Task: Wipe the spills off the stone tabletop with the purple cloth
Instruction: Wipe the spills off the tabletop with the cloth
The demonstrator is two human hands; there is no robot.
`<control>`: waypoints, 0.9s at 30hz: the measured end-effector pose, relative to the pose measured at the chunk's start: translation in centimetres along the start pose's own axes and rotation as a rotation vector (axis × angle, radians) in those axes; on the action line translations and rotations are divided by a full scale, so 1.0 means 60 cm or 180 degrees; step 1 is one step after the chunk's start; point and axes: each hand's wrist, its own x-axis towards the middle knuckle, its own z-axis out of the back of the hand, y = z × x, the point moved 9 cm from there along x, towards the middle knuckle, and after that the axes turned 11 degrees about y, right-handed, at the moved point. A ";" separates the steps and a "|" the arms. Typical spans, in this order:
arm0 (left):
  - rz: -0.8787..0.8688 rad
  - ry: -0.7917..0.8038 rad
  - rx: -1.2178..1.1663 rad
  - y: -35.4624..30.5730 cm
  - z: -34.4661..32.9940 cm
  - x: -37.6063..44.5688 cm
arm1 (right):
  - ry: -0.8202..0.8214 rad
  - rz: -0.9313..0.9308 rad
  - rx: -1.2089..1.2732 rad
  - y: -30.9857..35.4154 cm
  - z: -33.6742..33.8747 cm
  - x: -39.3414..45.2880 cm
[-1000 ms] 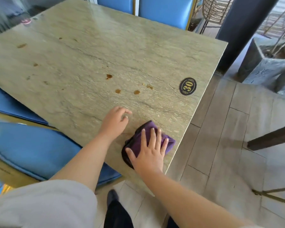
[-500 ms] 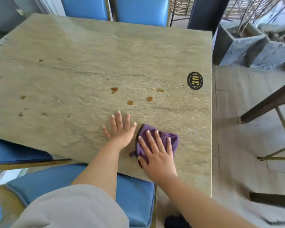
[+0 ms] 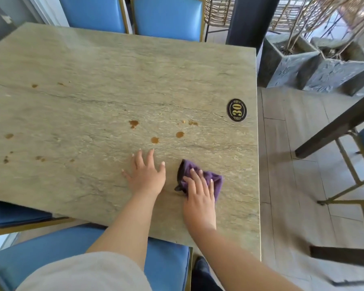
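Observation:
The purple cloth (image 3: 213,179) lies bunched on the stone tabletop (image 3: 105,76) near its right front part. My right hand (image 3: 200,192) presses flat on the cloth with straight fingers. My left hand (image 3: 146,175) rests flat on the stone just left of the cloth, fingers spread. Brown spills sit a little beyond the hands: one drop (image 3: 155,140), another (image 3: 179,134), and a larger one (image 3: 133,123). Smaller brown spots (image 3: 8,135) dot the left side of the top.
A black oval plate marked 30 (image 3: 236,110) sits near the table's right edge. Blue chairs (image 3: 168,15) stand at the far side, and another blue seat (image 3: 51,248) is below the front edge. Grey planters (image 3: 315,66) and a dark table leg (image 3: 334,127) stand right.
The view has swung so the table sits squarer. My left hand went from loosely curled to flat and spread on the stone. The right hand stays pressed on the cloth.

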 end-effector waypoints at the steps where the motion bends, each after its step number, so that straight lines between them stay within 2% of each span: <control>1: -0.0024 -0.0064 0.0039 -0.002 0.009 0.011 | -0.0070 -0.0018 -0.0029 -0.007 0.002 0.001; 4: -0.0144 -0.0229 0.0308 0.012 0.035 0.056 | -0.0486 -0.0748 0.0006 -0.066 0.035 0.052; 7: -0.0258 -0.0321 0.0568 0.042 0.044 0.089 | -0.0582 -0.1456 0.0012 -0.112 0.066 0.123; 11: -0.0357 -0.0674 0.0708 0.051 0.043 0.093 | -0.0613 -0.1765 -0.0109 -0.121 0.089 0.211; 15: -0.0449 -0.0793 0.0564 0.049 0.043 0.099 | -0.0510 -0.1405 0.0026 -0.042 0.058 0.282; 18: -0.0520 -0.0892 0.0440 0.054 0.043 0.101 | -0.0235 -0.0561 0.0270 0.074 0.007 0.337; 21: -0.0503 -0.0975 0.0158 0.062 0.052 0.103 | 0.0165 0.0317 0.1405 0.162 0.006 0.369; 23: -0.0470 -0.0948 0.0159 0.067 0.050 0.104 | 0.0401 0.0282 0.2315 0.155 0.034 0.374; 25: -0.0463 -0.0896 0.0236 0.066 0.048 0.105 | 0.0048 0.0051 0.2245 0.113 0.077 0.369; 27: -0.0453 -0.0822 0.0300 0.066 0.045 0.105 | -0.0547 -0.0142 0.1575 0.060 0.110 0.347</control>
